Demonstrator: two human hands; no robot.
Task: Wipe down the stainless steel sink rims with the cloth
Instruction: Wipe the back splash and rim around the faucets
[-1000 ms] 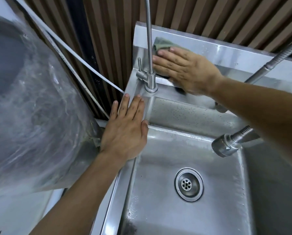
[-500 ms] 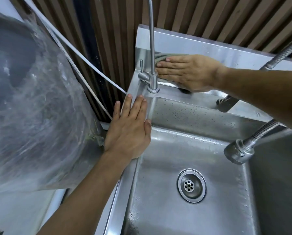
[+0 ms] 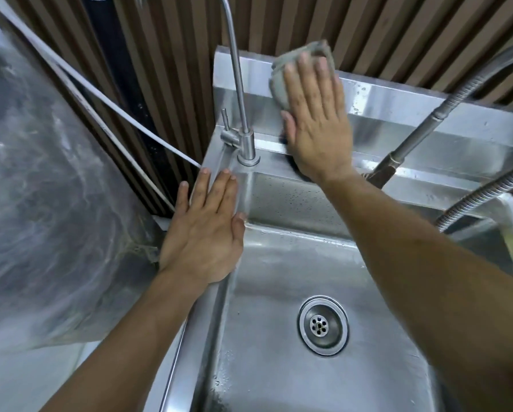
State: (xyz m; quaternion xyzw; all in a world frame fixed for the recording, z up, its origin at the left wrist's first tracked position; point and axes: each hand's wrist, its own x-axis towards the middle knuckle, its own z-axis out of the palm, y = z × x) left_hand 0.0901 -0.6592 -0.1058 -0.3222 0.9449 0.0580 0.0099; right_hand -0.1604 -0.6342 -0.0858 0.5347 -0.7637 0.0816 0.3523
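Right hand: our right hand [image 3: 316,120] presses flat, fingers spread, on the cloth [image 3: 282,81] at upper centre of the frame.
Change: half a second ago the fingers pointed sideways low on the backsplash [image 3: 427,114]; now they point up, the cloth bunched at its top edge.
Left hand: our left hand [image 3: 203,230] lies open and empty, bracing on the sink rim [image 3: 219,162], centre left.
Meaning: we judge the back panel nearly covered; front rims remain.
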